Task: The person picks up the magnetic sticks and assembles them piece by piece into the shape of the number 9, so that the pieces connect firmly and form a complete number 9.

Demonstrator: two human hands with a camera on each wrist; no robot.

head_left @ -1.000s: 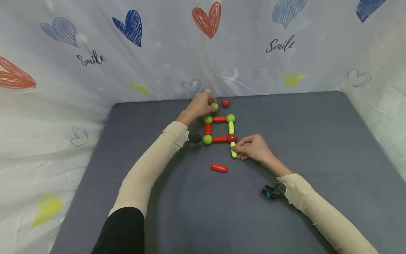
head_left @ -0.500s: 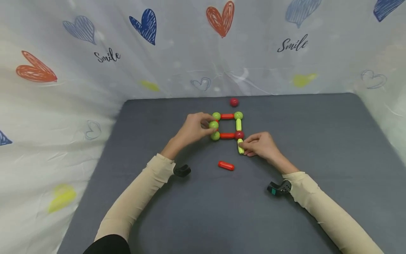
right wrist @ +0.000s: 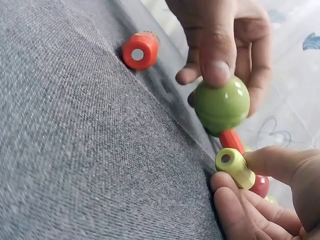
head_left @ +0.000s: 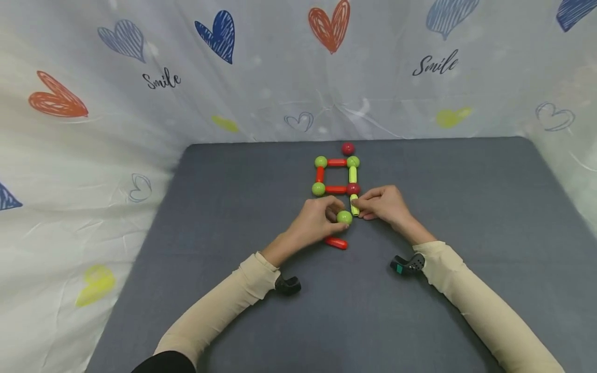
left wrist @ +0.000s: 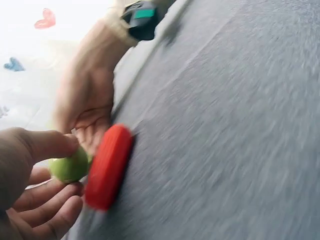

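Observation:
My left hand (head_left: 317, 221) pinches a green ball (head_left: 344, 217) between thumb and fingers, close to the free end of a yellow-green rod (right wrist: 235, 167). My right hand (head_left: 384, 208) pinches that rod, whose silvery round end faces the camera in the right wrist view. The rod's far end meets a red ball (head_left: 353, 188), one corner of a square of rods and balls. Green balls form the other corners, among them the near left ball (head_left: 318, 188). Red rods, such as the front rod (head_left: 336, 190), make three sides; a yellow-green rod (head_left: 353, 175) makes the right side.
A loose red rod (head_left: 337, 243) lies just in front of my left hand, partly covered by it in the head view. Behind the square sits a single red ball (head_left: 347, 149). The grey table (head_left: 261, 171) ends at a heart-printed curtain (head_left: 261, 77).
My left hand has carried the green ball from behind the square, past its left side, to the near end of the yellow-green rod. My right hand keeps holding that rod.

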